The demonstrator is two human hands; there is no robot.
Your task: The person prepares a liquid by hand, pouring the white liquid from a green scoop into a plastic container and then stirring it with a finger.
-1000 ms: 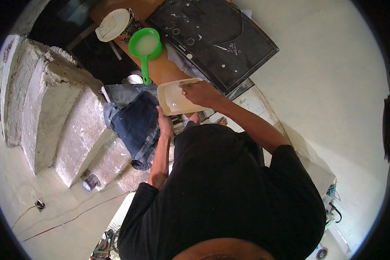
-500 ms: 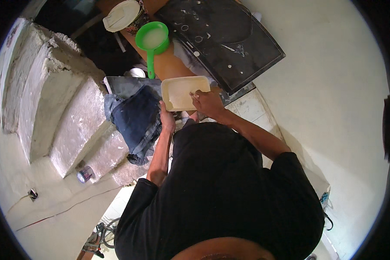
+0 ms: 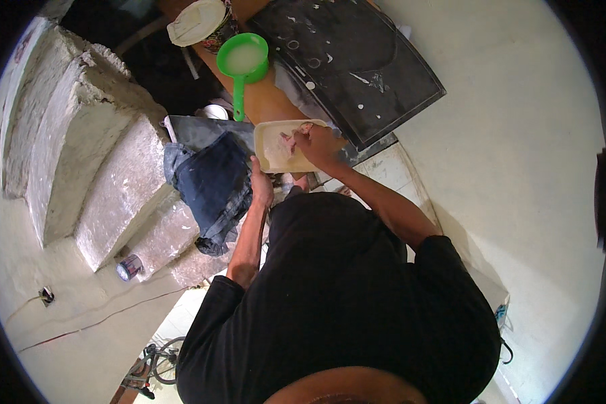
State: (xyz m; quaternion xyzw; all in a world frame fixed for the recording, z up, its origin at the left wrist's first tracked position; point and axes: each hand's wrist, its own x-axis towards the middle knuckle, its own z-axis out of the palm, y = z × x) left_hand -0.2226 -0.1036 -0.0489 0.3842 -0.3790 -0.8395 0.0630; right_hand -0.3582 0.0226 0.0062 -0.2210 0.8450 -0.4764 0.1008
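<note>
A shallow cream-coloured rectangular tub (image 3: 271, 165) is held out in front of me, with pale, whitish contents inside. My left hand (image 3: 262, 183) grips its near left corner, thumb up along the side. Over the right half of the tub, my right hand (image 3: 318, 146) dips in with its fingers bent together. Pinkish-white shapes (image 3: 288, 142) show at the fingertips; whether these are coated fingers or small pieces in the grasp, I cannot make out.
Beyond the tub, a green long-handled dipper (image 3: 243, 57) holds cloudy liquid on an orange-brown surface. A black stained panel (image 3: 357, 67) lies to the right. Dark blue jeans (image 3: 212, 182) drape at left, beside rough plastered steps (image 3: 121, 188). A lidded bucket (image 3: 198, 23) stands farther off.
My right hand has shifted slightly left and farther into the tub, its fingertips now nearer the middle. The left hand keeps its hold, and the tub has barely moved.
</note>
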